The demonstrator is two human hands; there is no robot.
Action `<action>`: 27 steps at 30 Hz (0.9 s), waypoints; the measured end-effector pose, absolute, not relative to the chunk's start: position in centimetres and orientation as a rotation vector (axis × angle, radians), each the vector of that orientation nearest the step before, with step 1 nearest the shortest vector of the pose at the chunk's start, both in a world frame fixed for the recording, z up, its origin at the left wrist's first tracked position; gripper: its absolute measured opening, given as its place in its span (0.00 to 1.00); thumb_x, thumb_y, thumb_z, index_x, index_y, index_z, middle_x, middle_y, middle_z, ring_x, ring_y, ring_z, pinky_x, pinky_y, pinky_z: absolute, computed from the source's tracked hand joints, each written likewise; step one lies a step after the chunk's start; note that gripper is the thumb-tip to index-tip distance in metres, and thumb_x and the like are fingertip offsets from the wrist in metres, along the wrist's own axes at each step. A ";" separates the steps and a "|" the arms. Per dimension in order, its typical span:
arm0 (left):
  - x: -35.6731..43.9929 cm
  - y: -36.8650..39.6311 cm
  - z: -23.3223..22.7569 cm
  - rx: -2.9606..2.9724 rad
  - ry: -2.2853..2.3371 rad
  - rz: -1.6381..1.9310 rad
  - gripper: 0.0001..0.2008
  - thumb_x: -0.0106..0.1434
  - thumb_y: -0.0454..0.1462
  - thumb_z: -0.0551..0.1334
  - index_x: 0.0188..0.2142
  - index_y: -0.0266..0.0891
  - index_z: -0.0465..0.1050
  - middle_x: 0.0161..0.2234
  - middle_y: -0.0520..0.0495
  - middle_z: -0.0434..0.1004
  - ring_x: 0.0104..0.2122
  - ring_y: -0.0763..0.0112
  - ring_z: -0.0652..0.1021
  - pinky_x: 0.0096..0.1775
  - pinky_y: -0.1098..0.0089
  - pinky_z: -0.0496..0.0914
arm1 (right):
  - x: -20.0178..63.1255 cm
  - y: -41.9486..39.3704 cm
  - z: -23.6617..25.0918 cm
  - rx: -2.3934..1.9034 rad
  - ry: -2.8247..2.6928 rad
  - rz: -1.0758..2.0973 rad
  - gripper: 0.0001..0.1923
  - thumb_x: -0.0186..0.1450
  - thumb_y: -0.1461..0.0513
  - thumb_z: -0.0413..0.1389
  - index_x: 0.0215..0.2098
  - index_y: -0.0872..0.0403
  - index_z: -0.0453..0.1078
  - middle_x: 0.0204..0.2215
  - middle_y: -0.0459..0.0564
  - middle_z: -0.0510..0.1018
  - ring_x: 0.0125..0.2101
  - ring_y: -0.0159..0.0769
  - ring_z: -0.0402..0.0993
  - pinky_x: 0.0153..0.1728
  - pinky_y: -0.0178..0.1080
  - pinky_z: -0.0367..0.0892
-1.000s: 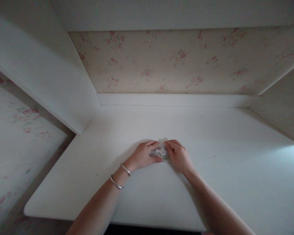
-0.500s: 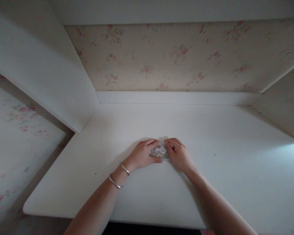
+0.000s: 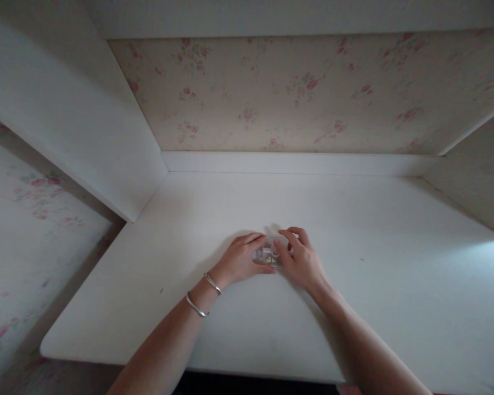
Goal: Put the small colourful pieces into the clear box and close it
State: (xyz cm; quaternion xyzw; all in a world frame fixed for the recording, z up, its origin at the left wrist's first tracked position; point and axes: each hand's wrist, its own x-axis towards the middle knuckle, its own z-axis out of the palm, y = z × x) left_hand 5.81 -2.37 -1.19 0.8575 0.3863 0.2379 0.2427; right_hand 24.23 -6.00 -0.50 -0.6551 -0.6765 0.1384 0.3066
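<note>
A small, see-through flat box or packet (image 3: 267, 257) with white markings lies on the white desk; I cannot make out its exact kind. My left hand (image 3: 243, 259) grips it from the left, fingers along the far edge and thumb along the near edge. Two silver bangles (image 3: 197, 305) circle my left wrist. Over the packet's right end is my right hand (image 3: 299, 255), its thumb and raised index finger apart. The right thumb lies over the packet's face, and whether it touches is unclear. The right fingers hide part of the packet.
The white desk top (image 3: 247, 203) has a rounded front left corner. A white panel (image 3: 107, 148) rises at the left and another (image 3: 477, 170) at the right. Flowered wallpaper (image 3: 271, 93) covers the back wall beneath a white overhead board (image 3: 271, 19).
My right thumb and index finger have spread apart, and the fingers have lifted from the packet's far right edge. My left hand keeps its hold, nearly unmoved.
</note>
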 end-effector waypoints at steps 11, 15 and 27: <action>5.7 -2.8 -0.5 2.337 0.998 0.638 0.44 0.47 0.40 0.71 0.60 0.45 0.51 0.56 0.43 0.66 0.53 0.58 0.69 0.55 0.57 0.63 | 22.1 -7.1 1.4 -1.754 -2.008 0.207 0.31 0.55 0.51 0.60 0.56 0.46 0.63 0.56 0.58 0.61 0.47 0.51 0.67 0.39 0.48 0.68; 5.7 -2.8 -0.7 2.339 1.025 0.659 0.46 0.45 0.44 0.72 0.60 0.44 0.52 0.57 0.42 0.64 0.55 0.56 0.67 0.56 0.56 0.62 | 22.9 -6.9 1.6 -1.802 -1.973 0.227 0.27 0.55 0.58 0.58 0.54 0.46 0.64 0.56 0.55 0.62 0.39 0.43 0.73 0.34 0.42 0.68; 6.1 -3.2 -0.2 2.455 1.116 0.570 0.36 0.53 0.49 0.66 0.58 0.43 0.57 0.53 0.44 0.67 0.53 0.59 0.67 0.56 0.59 0.58 | 41.6 -2.0 0.9 -2.197 -1.513 0.014 0.22 0.55 0.51 0.58 0.44 0.52 0.72 0.49 0.60 0.69 0.34 0.41 0.72 0.37 0.44 0.65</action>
